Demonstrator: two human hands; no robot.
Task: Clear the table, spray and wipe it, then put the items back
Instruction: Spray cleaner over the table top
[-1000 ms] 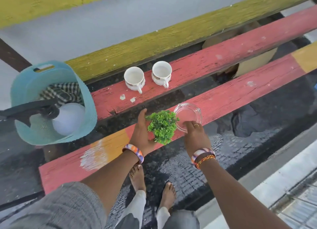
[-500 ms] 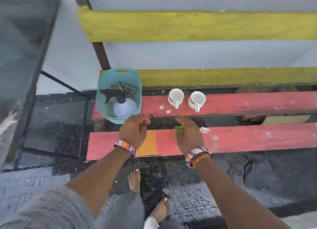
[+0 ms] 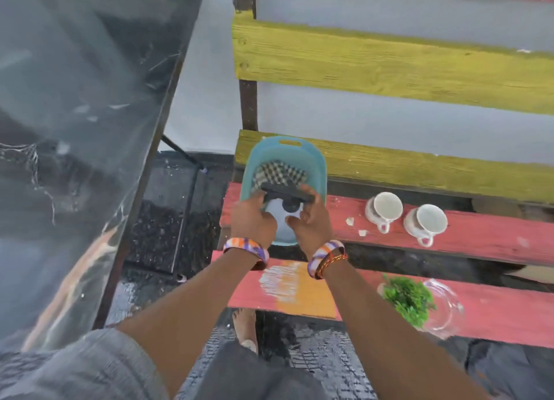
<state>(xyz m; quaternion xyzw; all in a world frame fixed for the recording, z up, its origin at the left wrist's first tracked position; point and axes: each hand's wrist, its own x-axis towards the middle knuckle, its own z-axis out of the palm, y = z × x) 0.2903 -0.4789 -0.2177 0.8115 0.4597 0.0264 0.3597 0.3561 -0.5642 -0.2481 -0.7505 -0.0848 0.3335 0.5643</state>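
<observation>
Your left hand (image 3: 253, 222) and right hand (image 3: 310, 227) are both wrapped around the white spray bottle (image 3: 280, 219) sitting in the teal basket (image 3: 317, 165), probably light but slick plastic, so I'd lift by the neck under the black trigger head (image 3: 286, 194).

A single head-worn camera looks steeply down and forward, close over the bench (image 3: 449, 237). The table (image 3: 75, 129) fills its left side.
</observation>
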